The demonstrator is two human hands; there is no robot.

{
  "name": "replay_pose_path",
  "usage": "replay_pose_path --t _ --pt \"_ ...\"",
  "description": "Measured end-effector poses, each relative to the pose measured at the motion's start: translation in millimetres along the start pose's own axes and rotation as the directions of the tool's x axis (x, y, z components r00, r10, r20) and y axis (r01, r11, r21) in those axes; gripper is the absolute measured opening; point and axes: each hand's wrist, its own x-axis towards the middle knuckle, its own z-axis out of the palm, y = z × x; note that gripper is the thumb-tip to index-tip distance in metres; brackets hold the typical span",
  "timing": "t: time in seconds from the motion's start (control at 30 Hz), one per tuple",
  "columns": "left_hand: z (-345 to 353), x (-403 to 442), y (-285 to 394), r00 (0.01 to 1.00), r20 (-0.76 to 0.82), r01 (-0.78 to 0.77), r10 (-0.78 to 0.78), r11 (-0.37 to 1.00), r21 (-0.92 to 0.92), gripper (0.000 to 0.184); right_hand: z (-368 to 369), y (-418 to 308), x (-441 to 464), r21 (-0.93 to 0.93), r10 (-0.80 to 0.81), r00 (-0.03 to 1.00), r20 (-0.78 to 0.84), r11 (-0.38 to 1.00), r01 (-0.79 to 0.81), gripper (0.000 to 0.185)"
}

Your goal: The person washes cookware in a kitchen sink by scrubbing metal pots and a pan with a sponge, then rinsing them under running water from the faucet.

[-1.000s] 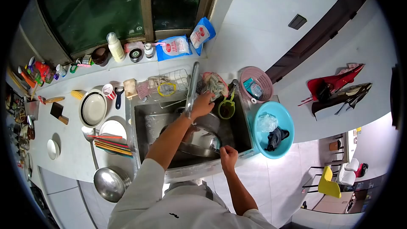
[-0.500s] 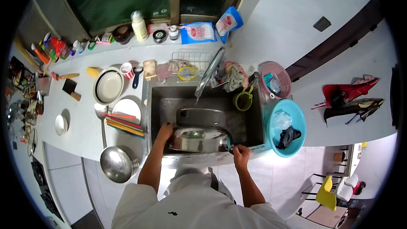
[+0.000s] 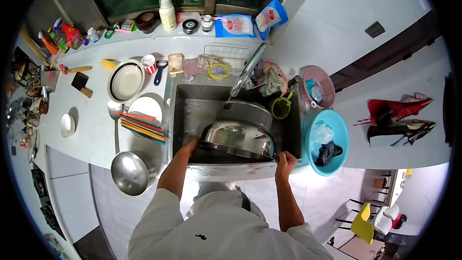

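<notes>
A shiny stainless steel pan (image 3: 236, 136) is tilted in the front of the sink (image 3: 180, 98), its curved side towards the faucet. My left hand (image 3: 188, 148) is closed on the pan's left rim; part of the fingers is hidden behind it. At the pan's right end, my right hand (image 3: 286, 160) is wrapped round its dark handle (image 3: 274, 156). Just behind the pan lies a grey metal vessel (image 3: 252, 111), partly covered by it. Above that vessel hangs the faucet (image 3: 248, 70), with a little water at its spout.
A green strainer-like cup (image 3: 280, 107) hangs in the sink's right back corner. To the right stand a blue basin (image 3: 342, 130) and a pink basket (image 3: 323, 79). Chopsticks (image 3: 142, 127), a white plate (image 3: 150, 108), a bowl (image 3: 126, 82) and a metal pot (image 3: 130, 173) are on the left counter.
The pan has turned clockwise and its right end has moved right, with my right hand on it. The view has shifted slightly, and more of the grey vessel behind shows.
</notes>
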Motion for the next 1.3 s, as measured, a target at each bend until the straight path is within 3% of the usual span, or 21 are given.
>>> replay_pose_path --t 0.07,0.13,0.17,0.23,0.27,0.33,0.47,0.53,0.57,0.6,0.63,0.77,0.87,0.97,1.03,1.13,1.23,1.3 --pt "7.9 6.8 -5.2 0.995 0.095 -0.03 0.037 0.997 -0.072 0.046 -12.8 4.2 1.6 -0.003 0.001 0.999 -0.038 1.0 -0.001 0.03" --pt "15.0 4.0 2.7 0.987 0.112 0.136 -0.118 0.977 -0.165 0.047 -22.5 -7.1 -2.4 0.049 -0.044 0.997 -0.056 0.998 0.047 0.029" --pt "22.0 0.9 4.0 0.986 0.118 0.139 -0.121 0.977 -0.162 0.047 -27.6 -11.1 -5.9 0.044 -0.044 0.997 -0.061 0.998 0.047 0.029" --pt "41.4 -33.2 20.3 0.986 0.164 0.124 -0.041 0.834 -0.537 0.029 -38.0 -17.5 -13.8 0.005 -0.12 0.989 -0.086 0.993 0.12 0.028" --pt "45.2 -22.7 16.5 0.985 0.167 0.124 -0.039 0.836 -0.535 0.029 -44.3 -18.6 -17.1 0.038 -0.095 0.993 -0.062 0.994 0.098 0.029" --pt "54.4 2.5 3.8 0.987 0.162 0.106 0.012 0.703 -0.703 0.022 -49.2 -18.8 -20.1 0.091 -0.084 0.992 -0.09 0.992 0.092 0.029" --pt "43.9 0.6 9.3 0.983 0.158 0.014 0.095 0.818 -0.576 0.014 -67.1 -6.9 -25.9 0.158 -0.077 0.989 -0.127 0.983 0.097 0.032" --pt "43.1 17.3 7.4 0.985 -0.049 -0.157 0.167 0.732 -0.663 0.004 -76.2 0.0 -31.0 0.211 -0.036 0.99 -0.136 0.975 0.064 0.032" --pt "43.8 17.9 10.9 0.983 -0.054 -0.166 0.175 0.731 -0.662 0.004 -81.3 10.6 -31.8 0.208 -0.028 0.987 -0.155 0.976 0.06 0.033" --pt "48.5 5.0 21.7 0.972 -0.154 -0.233 0.176 0.698 -0.677 0.004 -86.5 19.4 -32.9 0.206 -0.019 0.985 -0.174 0.977 0.055 0.033" --pt "52.5 -11.8 31.7 0.952 -0.254 -0.302 0.172 0.664 -0.684 0.007 -91.0 25.5 -35.0 0.215 -0.02 0.985 -0.17 0.975 0.057 0.033" --pt "63.4 -99.2 67.6 0.901 -0.357 -0.431 0.247 0.607 -0.667 0.017 -98.8 50.9 -37.3 0.327 0.029 0.962 -0.273 0.943 0.065 0.035" --pt "73.2 -149.9 88.2 0.859 -0.419 -0.501 0.296 0.657 -0.564 0.025 -111.7 72.7 -32.3 0.384 0.005 0.948 -0.318 0.915 0.124 0.036" --pt "79.5 -182.7 103.8 0.848 -0.432 -0.512 0.308 0.687 -0.515 0.024 -116.9 69.2 -32.0 0.417 -0.047 0.936 -0.348 0.887 0.2 0.034" --pt "87.0 -211.4 115.1 0.836 -0.443 -0.532 0.324 0.676 -0.51 0.023 -116.8 50.4 -33.0 0.512 0.007 0.911 -0.413 0.829 0.225 0.033" --pt "90.2 -242.3 122.9 0.782 -0.392 -0.624 0.485 0.607 -0.493 0.018 -122.0 34.5 -28.1 0.596 0.038 0.92 -0.391 0.771 0.222 0.032" --pt "99.1 -278.4 135.9 0.741 -0.422 -0.672 0.523 0.577 -0.465 0.019 -134.6 35.7 -19.0 0.668 0.045 0.934 -0.354 0.712 0.219 0.033" --pt "89.8 -278.0 133.4 0.705 -0.352 -0.709 0.615 0.6 -0.371 0.022 -140.9 37.3 -13.0 0.694 -0.104 0.94 -0.326 0.649 0.312 0.031"
